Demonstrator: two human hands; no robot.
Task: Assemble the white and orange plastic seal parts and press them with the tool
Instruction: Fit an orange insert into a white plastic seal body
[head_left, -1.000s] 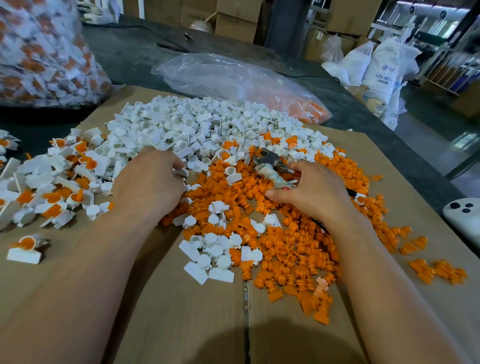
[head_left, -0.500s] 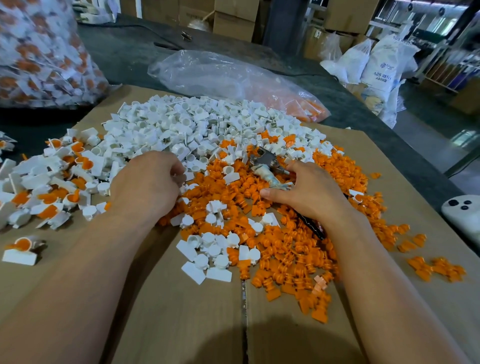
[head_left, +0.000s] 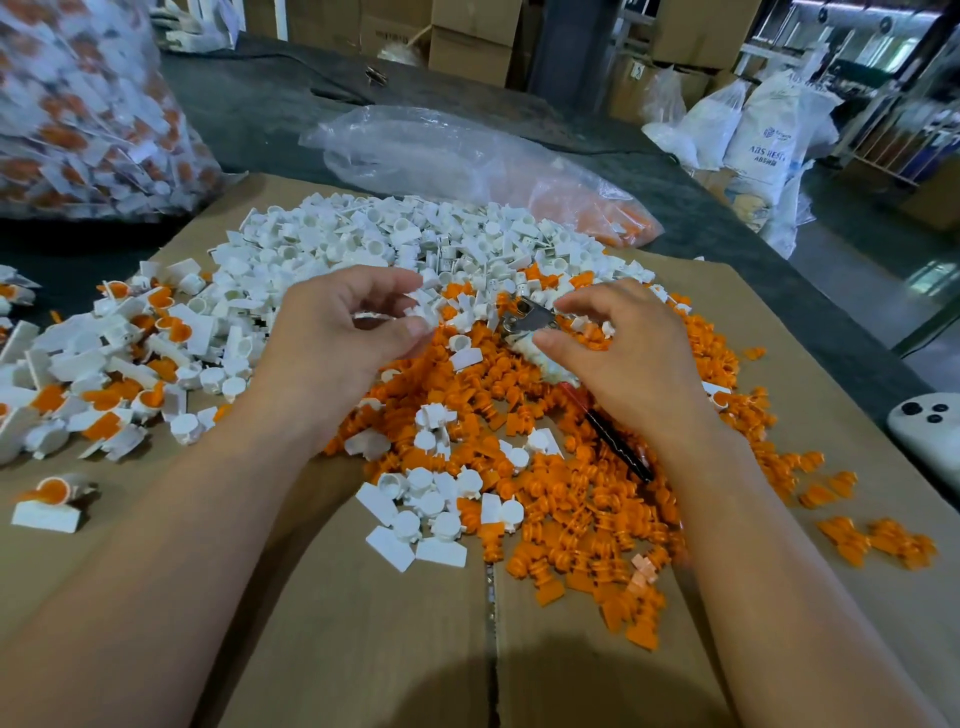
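A heap of white seal parts (head_left: 395, 244) covers the far middle of the cardboard sheet (head_left: 363, 623). A heap of orange parts (head_left: 571, 509) lies nearer and to the right. My left hand (head_left: 337, 343) is raised over the border of the two heaps and pinches a white part (head_left: 418, 312) between thumb and fingers. My right hand (head_left: 628, 364) lies over the pressing tool (head_left: 527, 319). Its thumb rests on the taped handle and its fingers curl over orange parts beside the metal head. The dark handle end sticks out below the wrist.
Assembled white-and-orange seals (head_left: 104, 374) are piled at the left, with one lone seal (head_left: 49, 501) nearer. A large bag of seals (head_left: 88, 114) stands far left. A clear bag (head_left: 467, 171) lies behind the heaps. A white device (head_left: 930, 431) sits at the right edge.
My left hand has lifted off the white heap and turned, now pinching a white part. My right hand's fingers have stretched forward over the tool's head.
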